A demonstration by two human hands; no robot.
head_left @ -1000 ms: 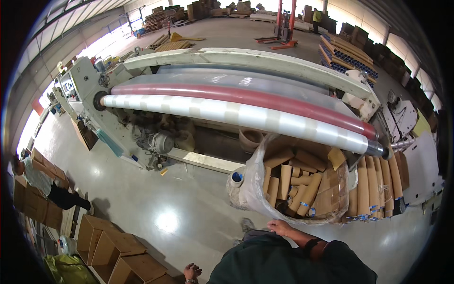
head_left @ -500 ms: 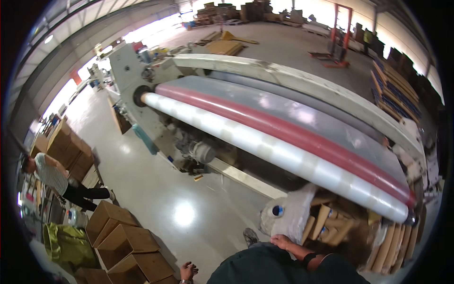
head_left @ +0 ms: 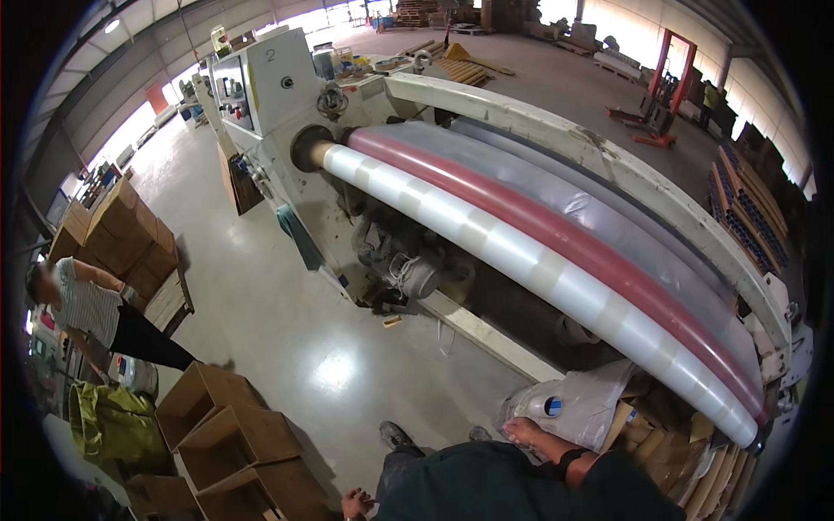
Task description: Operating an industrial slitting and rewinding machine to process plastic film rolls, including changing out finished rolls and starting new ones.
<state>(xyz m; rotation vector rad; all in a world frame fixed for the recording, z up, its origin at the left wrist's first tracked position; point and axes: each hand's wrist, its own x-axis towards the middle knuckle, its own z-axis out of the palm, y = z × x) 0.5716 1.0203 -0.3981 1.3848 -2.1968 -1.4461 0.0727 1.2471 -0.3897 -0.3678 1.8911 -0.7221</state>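
Observation:
My right hand (head_left: 525, 431) hangs in front of my body with nothing visible in it, its fingers loosely stretched and beside a plastic-wrapped bundle (head_left: 573, 401); whether it touches the wrap I cannot tell. A round tube end (head_left: 552, 406) shows in that bundle. My left hand (head_left: 357, 502) hangs low at my left side, fingers loosely bent and apart, with nothing clear in it. Ahead of me stretches a long roll of clear-white film (head_left: 486, 233) on a machine, with a red roller (head_left: 521, 217) behind it and a sheet of film (head_left: 556, 195) beyond.
Open cardboard boxes (head_left: 252, 438) and a yellow-green sack (head_left: 113, 425) stand at lower left. A person in a striped top (head_left: 91, 300) bends by stacked cartons (head_left: 126, 230). Cardboard tubes (head_left: 721, 478) lie at lower right. A red lifter (head_left: 665, 87) stands far off.
My view has swung left, so the machine sits further right in the picture. My right hand has drawn slightly away from the wrapped bundle. The person at left leans lower.

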